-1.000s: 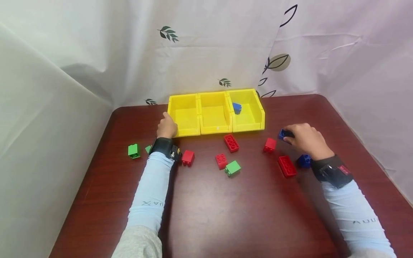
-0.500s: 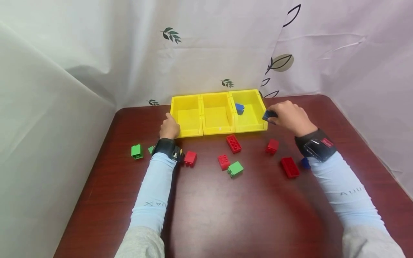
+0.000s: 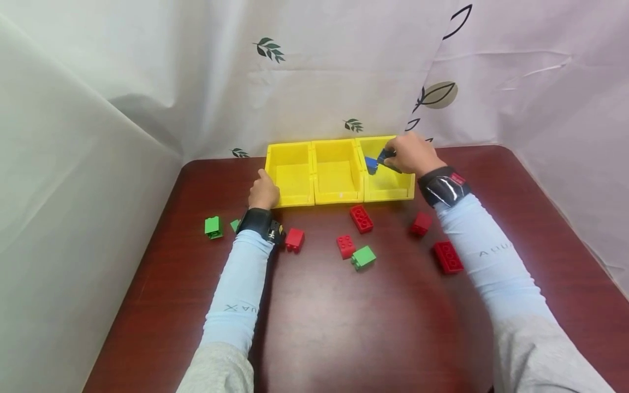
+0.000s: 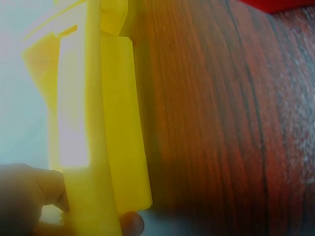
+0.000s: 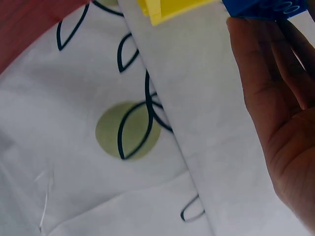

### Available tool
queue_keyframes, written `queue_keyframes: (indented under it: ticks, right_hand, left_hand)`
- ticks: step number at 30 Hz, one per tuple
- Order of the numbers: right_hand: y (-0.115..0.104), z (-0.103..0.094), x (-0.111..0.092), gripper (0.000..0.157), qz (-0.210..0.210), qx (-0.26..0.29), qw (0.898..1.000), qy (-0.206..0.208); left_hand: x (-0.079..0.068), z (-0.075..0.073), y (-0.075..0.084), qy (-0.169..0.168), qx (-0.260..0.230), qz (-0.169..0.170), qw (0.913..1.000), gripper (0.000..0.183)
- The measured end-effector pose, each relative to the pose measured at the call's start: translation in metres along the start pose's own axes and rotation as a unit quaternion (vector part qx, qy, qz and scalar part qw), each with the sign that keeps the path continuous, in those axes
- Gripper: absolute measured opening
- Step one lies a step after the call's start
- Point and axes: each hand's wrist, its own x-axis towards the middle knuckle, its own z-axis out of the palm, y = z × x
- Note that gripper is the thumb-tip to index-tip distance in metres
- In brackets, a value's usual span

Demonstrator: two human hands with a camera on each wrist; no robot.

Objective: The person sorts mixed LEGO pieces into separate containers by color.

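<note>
My right hand (image 3: pixel 414 153) pinches a dark blue toy brick (image 3: pixel 385 157) over the right one of three joined yellow bins (image 3: pixel 390 194). In the right wrist view the held brick (image 5: pixel 253 9) shows at the fingertips, its studs partly visible. Another blue brick (image 3: pixel 371 165) lies inside that right bin, close beside the held one. At the front left corner of the row, my left hand (image 3: pixel 263 192) grips the left bin (image 3: pixel 298 200). The left wrist view has the fingers (image 4: pixel 47 187) on one side of the bin's wall (image 4: pixel 93 113) and a fingertip on the other.
Red bricks (image 3: pixel 361 219) and green bricks (image 3: pixel 363 257) lie scattered on the dark wooden table (image 3: pixel 334 327) before the bins. A red brick (image 3: pixel 421 224) and a longer red one (image 3: pixel 447 257) sit beside the right forearm. A white patterned cloth (image 3: pixel 314 82) hangs behind.
My right hand has lifted the blue brick off the table at the right and carried it left and back over the right bin. The left hand stays at the left bin.
</note>
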Motion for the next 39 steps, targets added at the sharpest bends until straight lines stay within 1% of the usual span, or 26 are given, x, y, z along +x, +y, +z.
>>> queue_keyframes:
  ticks: [6,15,20,24,32,39]
  right_hand:
    - [-0.006,0.003,0.022,0.036,0.01,0.017,0.999,-0.033]
    - [-0.005,0.012,0.045,0.032,0.012,0.008,0.999,-0.037]
    - [-0.004,0.018,0.052,0.033,0.037,0.025,0.998,-0.038]
    - [-0.003,0.017,0.057,0.034,0.055,0.044,0.997,-0.038]
    - [-0.004,0.016,0.065,0.031,0.076,0.05,0.995,-0.031]
    - [0.003,0.026,0.072,0.025,0.083,0.041,0.995,-0.026]
  left_hand:
    - [-0.002,-0.002,0.001,0.006,0.001,-0.004,1.0,0.048]
    - [-0.006,0.004,0.003,0.001,-0.002,-0.008,1.0,0.048]
    - [-0.007,0.007,0.004,0.002,-0.001,-0.007,1.0,0.048]
    - [-0.006,0.007,0.006,0.006,-0.002,-0.008,0.9999,0.049]
    - [-0.005,0.009,0.004,0.014,0.016,-0.009,0.9997,0.046]
    - [-0.007,0.012,0.006,0.019,0.011,-0.009,0.9997,0.046]
